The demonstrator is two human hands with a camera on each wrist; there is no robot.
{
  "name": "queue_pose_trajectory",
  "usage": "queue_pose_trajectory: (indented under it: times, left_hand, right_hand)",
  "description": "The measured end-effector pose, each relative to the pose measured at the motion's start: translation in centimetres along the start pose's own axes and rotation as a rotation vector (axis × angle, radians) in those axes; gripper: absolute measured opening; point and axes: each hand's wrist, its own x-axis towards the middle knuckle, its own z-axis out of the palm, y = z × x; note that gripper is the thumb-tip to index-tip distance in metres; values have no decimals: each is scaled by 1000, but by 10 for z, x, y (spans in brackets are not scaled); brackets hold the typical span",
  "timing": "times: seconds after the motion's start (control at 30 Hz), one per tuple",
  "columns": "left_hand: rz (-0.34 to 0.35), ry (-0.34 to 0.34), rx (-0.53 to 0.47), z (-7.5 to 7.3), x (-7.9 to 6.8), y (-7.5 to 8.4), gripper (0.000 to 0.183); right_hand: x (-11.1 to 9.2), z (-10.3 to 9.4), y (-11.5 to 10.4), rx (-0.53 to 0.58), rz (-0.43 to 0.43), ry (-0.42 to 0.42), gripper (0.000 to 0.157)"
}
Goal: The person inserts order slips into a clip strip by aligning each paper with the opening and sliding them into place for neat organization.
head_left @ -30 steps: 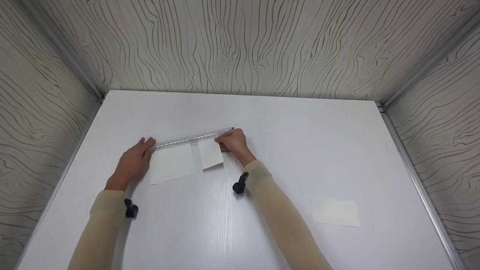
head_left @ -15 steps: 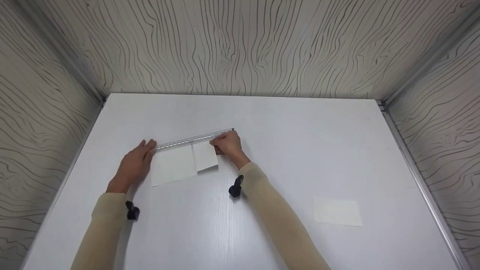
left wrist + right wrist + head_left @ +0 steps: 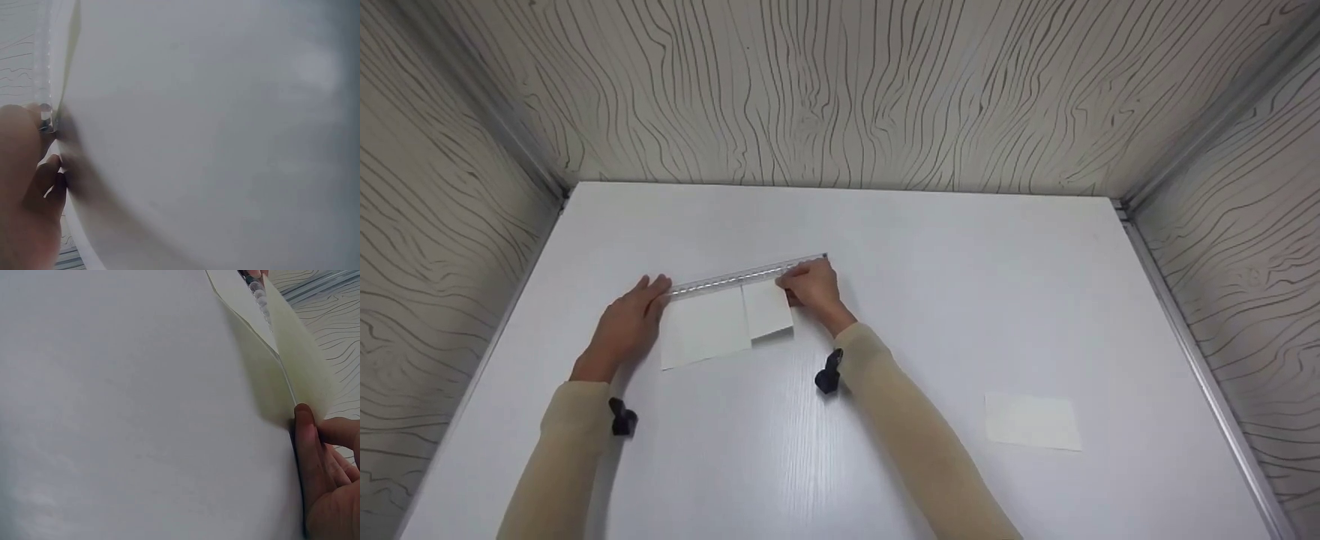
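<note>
A clear plastic ruler [image 3: 727,282] lies at a slant across the white table. Below its edge a cream sheet of paper [image 3: 703,330] lies flat. My left hand [image 3: 628,326] rests with its fingers on the ruler's left end, beside that sheet's corner. My right hand [image 3: 814,291] pinches a smaller-looking cream paper [image 3: 767,309] between thumb and finger near the ruler's right end. This paper's lower edge stands off the table and throws a shadow. Its left edge meets the flat sheet. In the right wrist view the held paper [image 3: 304,360] slants up from the thumb.
Another cream paper [image 3: 1033,422] lies flat at the right front of the white table [image 3: 945,300]. Wood-patterned panels [image 3: 840,90] rise behind and at both sides. Metal rails [image 3: 1200,360] run along the side edges.
My right hand has moved left with its paper, so the gap between that paper and the flat sheet has closed to a thin line. My left hand has stayed on the ruler's end.
</note>
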Motion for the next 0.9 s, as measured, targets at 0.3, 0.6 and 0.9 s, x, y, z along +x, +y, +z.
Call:
queue_pose_trajectory:
  times: [0.3, 0.6, 0.9]
  left_hand:
    - [-6, -13, 0, -2, -2, -1, 55]
    - [-26, -19, -3, -1, -3, -2, 56]
    - [-15, -16, -21, 0, -1, -4, 56]
  right_hand:
    - [0, 3, -1, 5, 0, -19, 16]
    - [2, 3, 0, -14, 9, -23, 16]
    - [3, -4, -5, -27, 40, -33, 20]
